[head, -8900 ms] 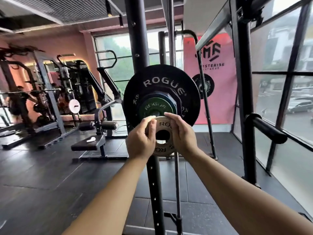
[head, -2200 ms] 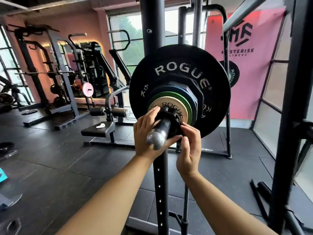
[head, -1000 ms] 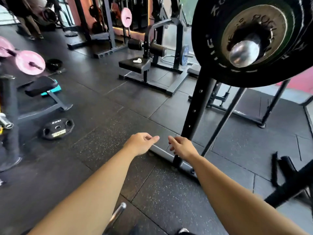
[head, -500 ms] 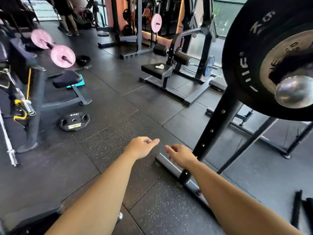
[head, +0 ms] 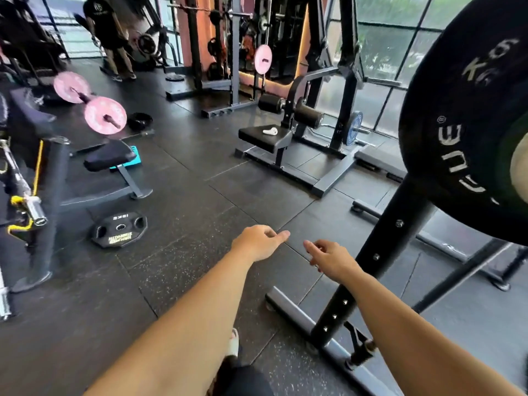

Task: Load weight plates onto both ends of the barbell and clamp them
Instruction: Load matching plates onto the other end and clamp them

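Black Rogue bumper plate [head: 463,124] high at the right edge, face toward the camera, cut off by the frame. Inside its ring, a sliver of green plate [head: 518,135], then a tan plate [head: 521,172], both mostly out of view. Directly below, black rack upright [head: 380,252] with a row of holes, slanting down to a grey base rail [head: 288,305] on the speckled rubber floor [head: 185,195]. Rear brace [head: 457,275] of the rack off to the right, under the bumper plate.

Farther out, to the left, a black 15 kg plate [head: 119,228] flat on the floor, well apart from the rack. Beyond it a flat bench [head: 110,155], with a teal item [head: 136,155] just behind its pad. At the far left, a chrome barbell sleeve [head: 35,210] with a yellow strap [head: 17,200] beside it. Further back, two pink plates [head: 105,115] on one bar. Straight ahead, a leg machine with a black seat pad [head: 261,137], a small white object [head: 270,131] lying on it, and a blue plate [head: 354,127] near its right side. Another person [head: 107,32] standing at the back left.

Left hand [head: 257,242] out over the floor, fingers loosely curled, forefinger pointing right, holding and touching nothing. Right hand [head: 331,258] just beside it but apart, close to the left of the upright, fingers loosely bent, likewise empty. Right forearm crossing in front of the upright. Both hands well below the plates.
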